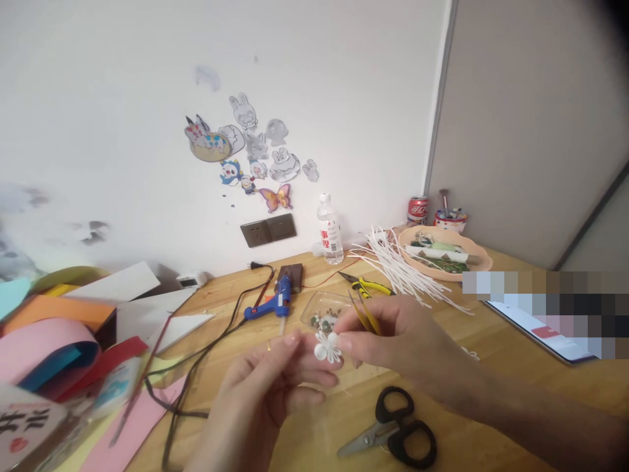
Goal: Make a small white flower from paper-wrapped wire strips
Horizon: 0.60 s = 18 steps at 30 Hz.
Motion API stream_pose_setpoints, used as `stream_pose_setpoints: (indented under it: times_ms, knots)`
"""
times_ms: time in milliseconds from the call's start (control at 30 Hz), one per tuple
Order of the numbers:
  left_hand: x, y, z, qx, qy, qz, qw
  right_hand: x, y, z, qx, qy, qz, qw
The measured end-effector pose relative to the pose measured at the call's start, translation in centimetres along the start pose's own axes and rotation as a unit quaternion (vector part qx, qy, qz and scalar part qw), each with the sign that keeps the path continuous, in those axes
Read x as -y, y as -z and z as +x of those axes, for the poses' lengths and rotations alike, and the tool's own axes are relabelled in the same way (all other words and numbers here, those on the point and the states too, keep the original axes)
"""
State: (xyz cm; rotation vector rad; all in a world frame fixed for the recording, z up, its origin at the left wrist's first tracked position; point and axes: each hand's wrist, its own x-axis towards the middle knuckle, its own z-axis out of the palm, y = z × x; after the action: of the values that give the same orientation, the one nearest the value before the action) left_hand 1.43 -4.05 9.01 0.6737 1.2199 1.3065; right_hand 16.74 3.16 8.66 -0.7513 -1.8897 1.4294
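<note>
A small white looped flower [327, 347] is between my two hands. My right hand [393, 341] pinches its right side with thumb and finger, and yellow tweezers [364, 313] are also tucked in that hand, tips pointing up. Beneath and to the left of the flower, my left hand [280, 373] supports it, its thumb near the petals and its other fingers loosely curled. Just behind the hands is a clear tray [314, 305] of beads. Black-handled scissors [393, 432] lie on the wooden table [314, 446] in front of the right hand.
Behind the hands are a blue glue gun [269, 307] with a black cable, yellow pliers [368, 286], a bottle [329, 229] and white strips [403, 269]. A pink tray [484, 262] and a tablet [540, 331] are right. Coloured paper [54, 311] is piled left.
</note>
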Motion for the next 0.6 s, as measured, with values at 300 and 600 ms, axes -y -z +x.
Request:
stream_pose_setpoints:
  times_ms: [300,600]
  knots:
    - [-0.34,-0.24,-0.48,0.029,0.032,-0.047,0.998,-0.28,-0.04,-0.14,0.005,0.14,-0.12,0.983]
    - [-0.26,-0.22,-0.06,-0.058,-0.091,0.01,0.994,0.5,-0.37,-0.56,0.042,0.034,-0.091,0.994]
